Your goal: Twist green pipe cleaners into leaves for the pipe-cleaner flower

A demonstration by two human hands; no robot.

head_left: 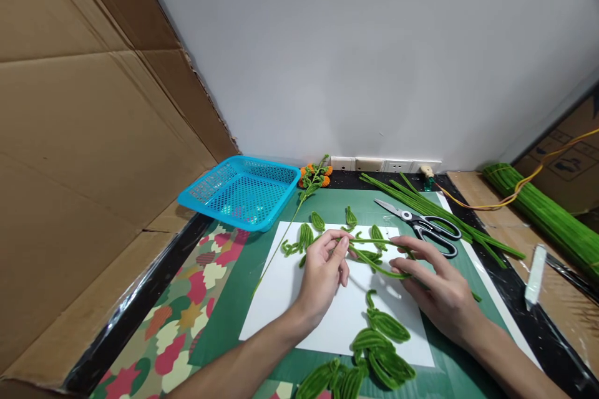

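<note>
The left hand (pixel 322 271) pinches a thin green fuzzy wire stem (pixel 374 242) between thumb and finger. The right hand (pixel 437 287) holds the other end of this stem, with its fingers bent around the wire. The stem hangs just above the middle of the white paper sheet (pixel 281 305), toward its far edge. A few leaf loops look already joined to the stem, so I think the twisting work is partly done.

Many leaves are made. Small green leaves (pixel 318 221) lie along the far edge of the sheet. A pile of bigger finished leaves (pixel 381 349) sits at the near edge of the sheet, right below the right hand. They are not on a stem yet, so I judge there is a lot left to join.

Scissors (pixel 421 224) lie near the far right corner of the sheet, very close to the right hand's fingers. Straight green wires (pixel 435 209) lie under them, slanting toward the right edge of the green mat (pixel 248 249). A flower stem with orange blooms (pixel 314 177) runs from the back wall down past the sheet's left edge. A blue basket (pixel 243 190) sits at the far left corner of the table.

The left half of the sheet is bare, so there is room to move there. The right side is crowded. A cardboard wall (pixel 84 137) stands close on the left.
</note>
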